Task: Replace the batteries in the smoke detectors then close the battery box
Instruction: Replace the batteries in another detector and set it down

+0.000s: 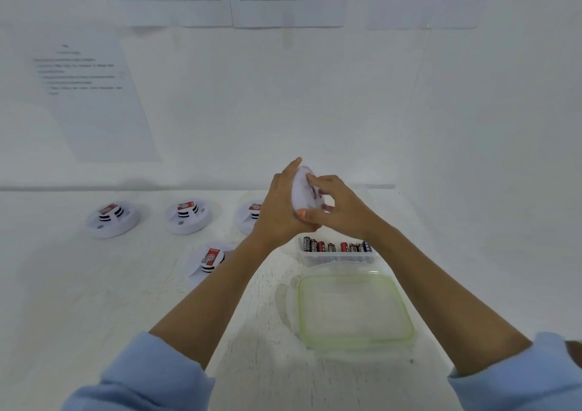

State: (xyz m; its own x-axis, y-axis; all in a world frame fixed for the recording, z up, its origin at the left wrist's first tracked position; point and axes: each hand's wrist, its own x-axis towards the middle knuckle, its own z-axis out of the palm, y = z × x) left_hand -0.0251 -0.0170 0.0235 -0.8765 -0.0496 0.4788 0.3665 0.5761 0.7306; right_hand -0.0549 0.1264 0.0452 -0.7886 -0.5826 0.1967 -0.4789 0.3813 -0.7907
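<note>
Above the white worktop point(94, 300), near its middle, both hands hold one smoke detector point(301, 195) tilted on edge, clear of the surface. The left hand point(278, 212) has a wide grip: its palm cups the round white plastic body from the left, with the fingers reaching over the top rim and the thumb under the lower edge. The right hand point(341, 210) has a narrower grip: its index finger lies across the detector's face and the other fingers curl against it. A small dark-red patch shows between those fingers, too blurred to name.

Four more smoke detectors rest flat on the worktop. Each is a smooth white disc with a raised black-and-white ribbed centre and a red label. Three stand in a row at the back: the far-left detector point(112, 219), the middle detector point(188, 215) and a third detector point(247, 218), which is partly hidden behind the left wrist. The near detector point(206, 261) sits just beside the left forearm.

Below the hands stands the battery box point(337, 259), a clear plastic rectangular tub, uncovered. Cylindrical batteries point(330, 247) in red, black and blue jackets stand inside it in a row. Its lid point(354, 310) lies flat just in front of it, clear, with rounded corners and a pale green seal.

Light-blue fabric sleeves point(141, 376) are pushed up on both forearms. Printed paper sheets point(94, 102) hang on the white wall behind.
</note>
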